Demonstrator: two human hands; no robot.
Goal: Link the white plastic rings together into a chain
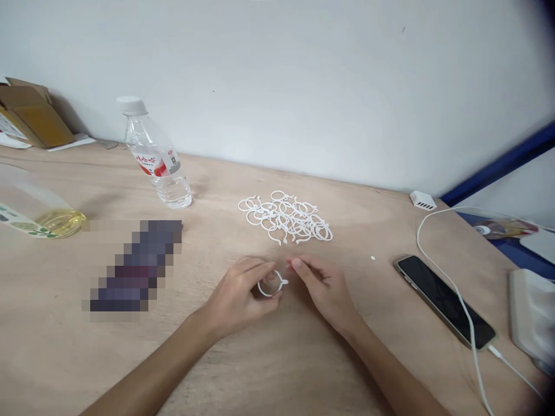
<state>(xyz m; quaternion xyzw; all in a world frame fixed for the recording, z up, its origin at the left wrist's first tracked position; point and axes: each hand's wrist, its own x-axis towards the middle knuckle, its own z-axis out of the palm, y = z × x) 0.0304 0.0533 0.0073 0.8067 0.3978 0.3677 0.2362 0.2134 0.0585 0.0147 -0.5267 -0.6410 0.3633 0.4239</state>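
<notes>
My left hand [249, 289] grips a white plastic ring [284, 282] with a small tab on its right side, thumb below and fingers above. Just to the right, my right hand [327, 289] has thumb and index finger pinched together near the tab, apart from the ring. Whatever those fingertips may hold is too small to make out. Beyond both hands lies a loose pile of similar white rings [286, 215], several of them overlapping and some with open gaps.
A water bottle [158, 164] stands at the back left, near a bottle of yellow liquid [60, 224] and a cardboard box [37, 112]. At right are a phone [444, 300], a white cable [466, 312], a charger [422, 200] and a power strip [531, 312]. A pixelated dark patch covers something left.
</notes>
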